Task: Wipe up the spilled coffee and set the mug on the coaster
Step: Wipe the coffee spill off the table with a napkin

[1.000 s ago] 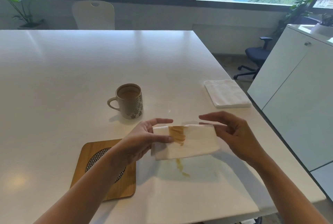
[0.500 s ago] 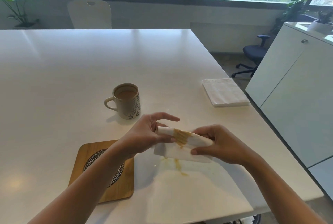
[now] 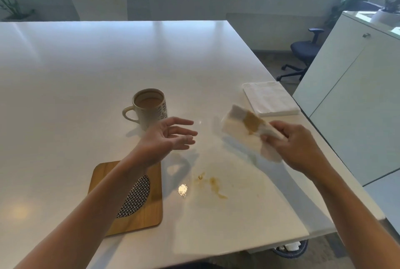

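Observation:
A cream mug with a leaf pattern holds coffee and stands on the white table. In front of it lies a wooden coaster with a woven centre, partly under my left forearm. Brown coffee streaks remain on the table right of the coaster. My right hand grips a folded white napkin with a brown stain, held above the table. My left hand hovers open, palm up, just right of the mug, holding nothing.
A stack of clean white napkins lies near the table's right edge. A white cabinet stands close on the right, with a dark office chair behind. A pale chair sits at the table's far side.
My left hand let go of the stained napkin and opened. My right hand carried the folded napkin up and to the right, uncovering the coffee streaks.

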The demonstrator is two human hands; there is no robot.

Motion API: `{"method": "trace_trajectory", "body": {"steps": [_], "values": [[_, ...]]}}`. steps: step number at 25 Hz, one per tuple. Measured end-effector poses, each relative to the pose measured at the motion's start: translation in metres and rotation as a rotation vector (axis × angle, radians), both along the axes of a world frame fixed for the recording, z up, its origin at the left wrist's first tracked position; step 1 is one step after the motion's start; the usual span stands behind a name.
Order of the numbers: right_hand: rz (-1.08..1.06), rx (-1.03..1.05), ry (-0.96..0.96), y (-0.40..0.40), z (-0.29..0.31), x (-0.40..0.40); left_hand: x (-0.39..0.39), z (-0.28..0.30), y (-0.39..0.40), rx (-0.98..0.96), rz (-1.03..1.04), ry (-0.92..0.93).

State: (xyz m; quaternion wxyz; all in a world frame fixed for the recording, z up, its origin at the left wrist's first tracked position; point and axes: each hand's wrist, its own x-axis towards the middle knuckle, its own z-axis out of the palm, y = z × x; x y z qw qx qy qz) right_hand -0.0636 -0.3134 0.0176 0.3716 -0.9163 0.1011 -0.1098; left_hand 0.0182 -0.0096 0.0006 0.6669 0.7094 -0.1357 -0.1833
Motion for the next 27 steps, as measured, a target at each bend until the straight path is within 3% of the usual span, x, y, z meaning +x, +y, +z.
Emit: {"method": "trace_trajectory", "body": {"steps": [3, 6, 9, 17, 27], "values": [[-0.200, -0.241, -0.156, 0.009, -0.007, -0.007, 0.001, -0.005, 0.002, 0.068, 0.049, -0.022], [-0.189, -0.381, -0.098, 0.025, -0.028, -0.021, 0.002, -0.010, 0.004, 0.130, 0.094, -0.051], [-0.083, -0.345, 0.078, 0.039, -0.042, -0.031, 0.003, -0.015, 0.009, 0.196, 0.119, -0.046], [-0.027, -0.378, 0.226, 0.084, -0.054, -0.030, 0.000, -0.023, 0.016, 0.361, 0.178, -0.057], [0.164, -0.328, 0.199, 0.153, -0.044, -0.038, -0.003, -0.018, 0.028, 0.614, 0.067, -0.108]]}}
